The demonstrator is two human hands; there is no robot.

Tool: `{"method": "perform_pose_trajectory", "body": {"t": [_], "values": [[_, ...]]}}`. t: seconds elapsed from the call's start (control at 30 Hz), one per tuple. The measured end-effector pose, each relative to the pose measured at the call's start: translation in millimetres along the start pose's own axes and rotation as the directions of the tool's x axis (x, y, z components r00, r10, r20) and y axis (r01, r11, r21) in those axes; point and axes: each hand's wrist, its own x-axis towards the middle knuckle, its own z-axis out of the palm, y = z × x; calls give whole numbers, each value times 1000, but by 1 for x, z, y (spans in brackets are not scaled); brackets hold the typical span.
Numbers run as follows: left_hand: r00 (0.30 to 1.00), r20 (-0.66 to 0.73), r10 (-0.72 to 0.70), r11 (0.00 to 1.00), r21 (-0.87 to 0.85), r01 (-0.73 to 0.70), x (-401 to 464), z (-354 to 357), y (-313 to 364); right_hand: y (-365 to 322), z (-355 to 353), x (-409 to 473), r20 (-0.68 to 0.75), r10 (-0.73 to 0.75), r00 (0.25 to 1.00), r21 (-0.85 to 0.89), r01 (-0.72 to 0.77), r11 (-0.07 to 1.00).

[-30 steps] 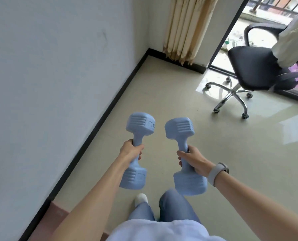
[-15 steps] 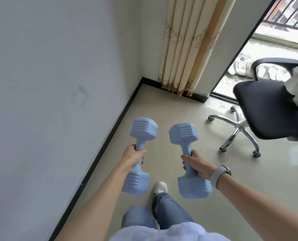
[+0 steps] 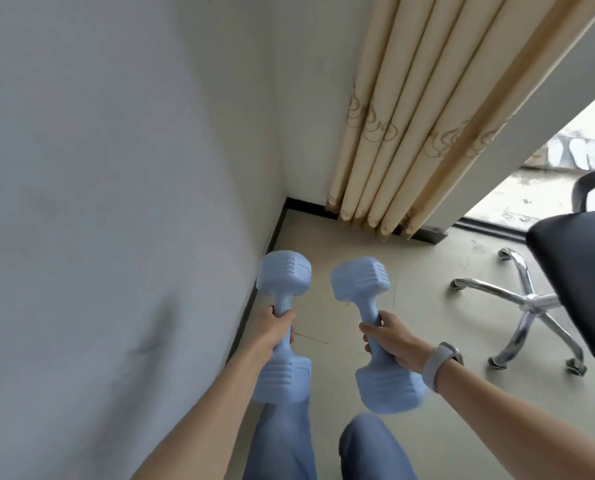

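Two light blue dumbbells are held out in front of me, above the floor. My left hand point(image 3: 274, 328) grips the handle of the left dumbbell point(image 3: 283, 277), which points away from me close to the wall. My right hand point(image 3: 393, 339) grips the handle of the right dumbbell point(image 3: 358, 277), tilted a little to the left; a grey watch band sits on that wrist. The handles are mostly hidden by my fingers. My legs in blue jeans show below the weights.
A white wall point(image 3: 116, 202) runs close along my left with a black baseboard. Beige curtains point(image 3: 410, 133) hang in the corner ahead. A black office chair point(image 3: 580, 271) on a chrome wheeled base point(image 3: 528, 306) stands at the right, by the balcony door.
I have walked forward toward the corner: the curtains, wall and chair are nearer and larger. Both hands keep their hold on the dumbbells in about the same pose.
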Motion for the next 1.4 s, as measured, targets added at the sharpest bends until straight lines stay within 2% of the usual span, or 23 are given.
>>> {"method": "perform_pose_trajectory", "body": {"t": [0.33,0.6,0.83,1.0,1.2,1.4], "values": [[998,54,36,997,68,-39,145,1,117,-93,-18,148,-23,59,998,106,-56,993],[995,40,95,993,60,-98,328,47,124,-81,-33,349,-50,22,998,93,-17,996],[981,-41,190,981,41,-188,531,70,81,-25,-7,535,-105,-182,978,-3,182,983],[934,-72,349,935,-35,-352,646,83,78,-10,7,650,-171,-356,919,-50,353,934],[854,-154,496,852,-103,-513,722,100,98,-23,13,732,-317,-441,839,85,489,868],[795,-233,560,806,-67,-588,765,107,104,-28,20,778,-414,-509,755,42,574,818]]}}
